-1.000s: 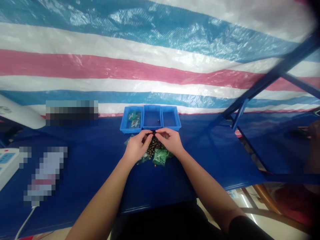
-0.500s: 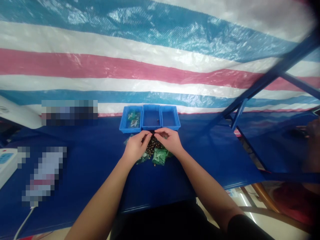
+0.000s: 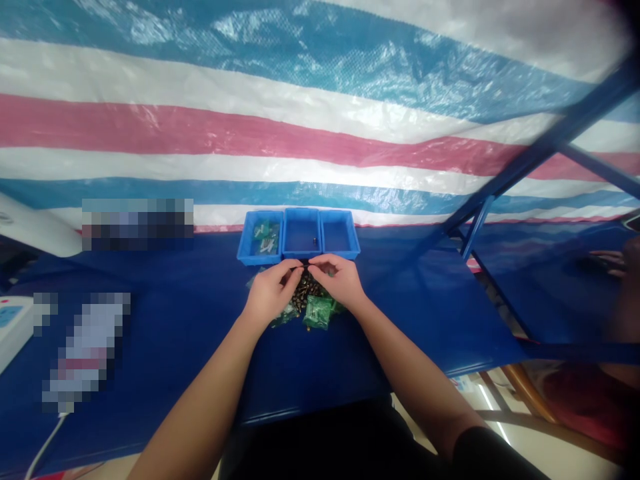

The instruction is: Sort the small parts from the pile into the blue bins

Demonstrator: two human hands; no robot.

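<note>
My left hand [image 3: 270, 293] and my right hand [image 3: 341, 281] meet fingertip to fingertip over a heap of small dark metal parts [image 3: 303, 293] on the blue table [image 3: 165, 333]. Both pinch a tiny dark piece between them that I cannot make out. Small green bags [image 3: 319, 312] lie beside the heap under my hands. Just beyond stand three blue bins: the left bin [image 3: 263, 237] holds green bags, the middle bin [image 3: 302, 233] holds one small dark part, the right bin [image 3: 339, 235] looks bare.
A striped blue, white and red tarp [image 3: 300, 120] hangs behind the table. A white power strip [image 3: 10, 320] with a cord sits at the left edge. A blue metal frame [image 3: 525, 167] rises at the right, where another person's hand [image 3: 607, 259] rests.
My hands have stayed pinched together over the heap, with only slight fingertip shifts. The view has drifted a little.
</note>
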